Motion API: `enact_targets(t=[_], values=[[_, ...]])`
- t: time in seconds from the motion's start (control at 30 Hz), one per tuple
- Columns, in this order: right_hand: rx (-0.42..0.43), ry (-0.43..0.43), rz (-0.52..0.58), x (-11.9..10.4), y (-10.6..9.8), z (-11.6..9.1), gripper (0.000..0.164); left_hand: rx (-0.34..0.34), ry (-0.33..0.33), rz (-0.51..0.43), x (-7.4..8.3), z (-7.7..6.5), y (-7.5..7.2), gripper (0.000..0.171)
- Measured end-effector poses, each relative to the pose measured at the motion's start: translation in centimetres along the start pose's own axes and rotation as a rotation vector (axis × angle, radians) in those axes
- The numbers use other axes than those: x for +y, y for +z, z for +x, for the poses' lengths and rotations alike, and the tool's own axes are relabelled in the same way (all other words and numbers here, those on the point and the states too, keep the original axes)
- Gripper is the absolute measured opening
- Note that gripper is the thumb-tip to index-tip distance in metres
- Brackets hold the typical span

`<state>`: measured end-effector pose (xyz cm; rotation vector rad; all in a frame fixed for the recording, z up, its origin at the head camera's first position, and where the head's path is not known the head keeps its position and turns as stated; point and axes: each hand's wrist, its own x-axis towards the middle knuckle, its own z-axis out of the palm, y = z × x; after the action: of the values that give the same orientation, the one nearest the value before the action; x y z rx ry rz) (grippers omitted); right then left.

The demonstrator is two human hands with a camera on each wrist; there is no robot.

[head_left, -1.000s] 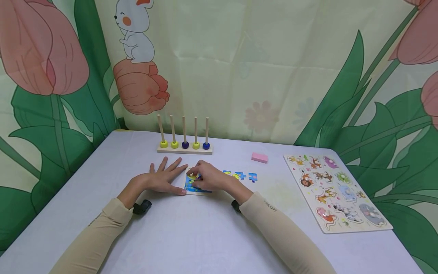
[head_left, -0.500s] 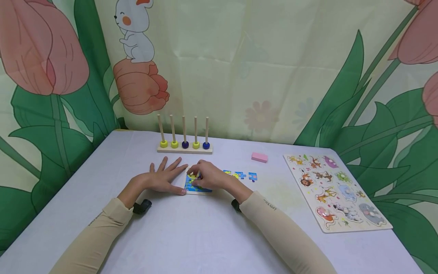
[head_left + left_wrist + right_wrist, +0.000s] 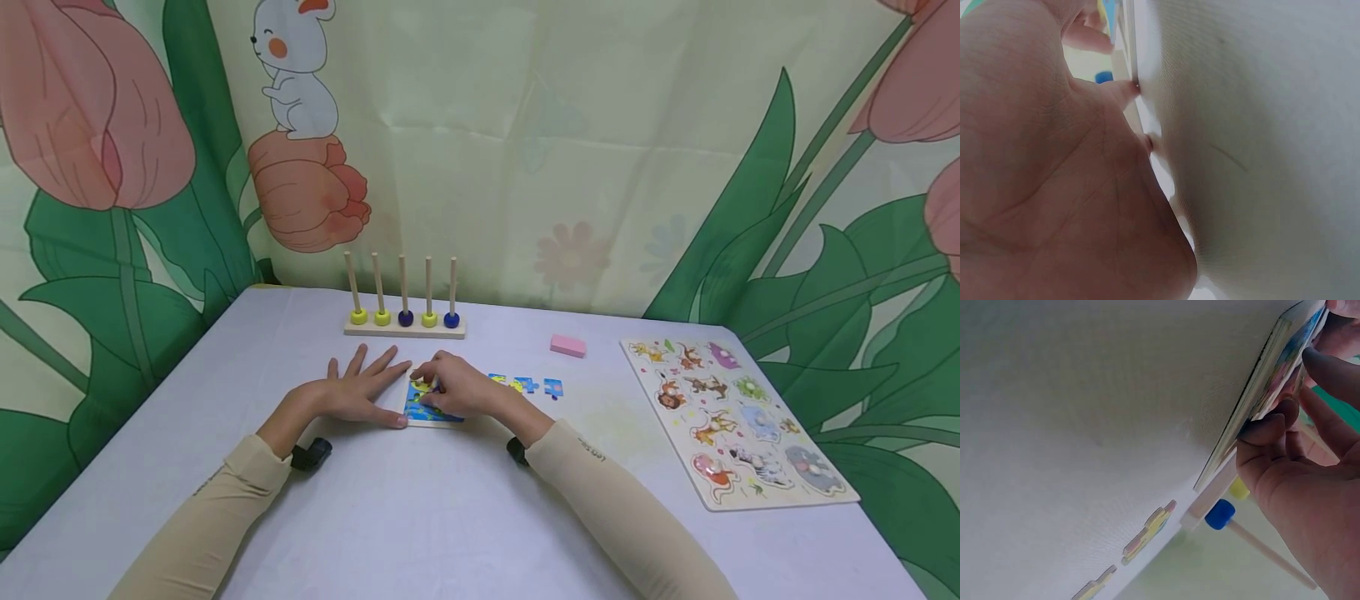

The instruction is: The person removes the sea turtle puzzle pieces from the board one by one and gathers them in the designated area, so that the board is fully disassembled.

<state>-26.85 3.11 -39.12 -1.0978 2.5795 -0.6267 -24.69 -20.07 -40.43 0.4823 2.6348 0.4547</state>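
Note:
A small jigsaw puzzle board (image 3: 426,414) with a blue and yellow picture lies in the middle of the table in the head view. My left hand (image 3: 347,397) rests flat to its left, fingers spread, with thumb and index fingertip at the board's edge. Over the board, my right hand (image 3: 463,387) has its fingers curled and pinches a puzzle piece (image 3: 1300,381), seen nearly edge-on in the right wrist view. The right hand hides much of the board. The left wrist view shows mostly the palm (image 3: 1066,181) close to the white tabletop.
Several loose puzzle pieces (image 3: 527,384) lie right of the board. Behind stands a wooden peg stand (image 3: 405,330) with yellow and dark blue beads. A pink block (image 3: 568,346) sits farther back, and an animal peg puzzle (image 3: 693,442) lies at the right.
Hardly anything differs. The right fingers shift very slightly over the puzzle board; the left hand stays in place.

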Motion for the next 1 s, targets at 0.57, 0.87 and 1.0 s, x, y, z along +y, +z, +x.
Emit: enact_targets(t=[0.57,0.87,1.0], values=[[0.025,0.058,0.062,1.3,-0.3,-1.8,0.036,0.002,-0.005,0.018,-0.3,0.3,0.3,0.111],[0.054,0.079,0.078,2.3,-0.8,-3.8,0.033,0.004,-0.009,0.018,-0.2,0.2,0.2,0.11],[0.073,0.068,0.064,2.9,-1.1,-4.9,0.033,0.004,-0.008,0.01,-0.2,0.2,0.1,0.11]])
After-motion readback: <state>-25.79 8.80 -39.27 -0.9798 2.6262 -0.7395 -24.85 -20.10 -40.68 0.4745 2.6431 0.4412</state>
